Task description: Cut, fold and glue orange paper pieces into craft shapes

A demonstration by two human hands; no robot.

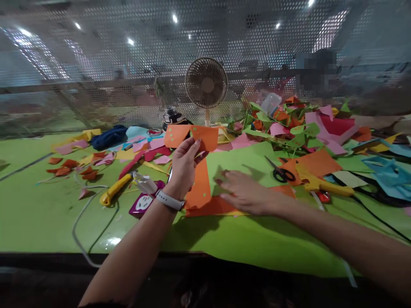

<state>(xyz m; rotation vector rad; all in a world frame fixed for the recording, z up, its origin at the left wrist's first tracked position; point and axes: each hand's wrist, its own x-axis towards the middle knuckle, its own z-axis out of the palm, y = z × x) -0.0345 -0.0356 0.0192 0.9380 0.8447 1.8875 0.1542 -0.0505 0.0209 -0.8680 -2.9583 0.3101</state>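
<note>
My left hand (183, 167), with a pale watch band at the wrist, pinches an orange craft-sheet piece (208, 137) with small green spots. It is held up above the work sheets. Palm down, my right hand (245, 191) is over a light green sheet (248, 156), fingers stretched out and apart; whether it touches the sheet I cannot tell. Under and around the green sheet lies orange sheet (199, 197) with more green spots. Black-handled scissors (282, 174) rest at the green sheet's right edge.
A yellow glue gun (324, 185) with a black cord lies at right. Left are a yellow-handled tool (115, 190), a purple power socket (141, 204) and a looping cable. Coloured scraps (289, 128) pile up at back right. A fan (207, 83) stands before a perforated screen.
</note>
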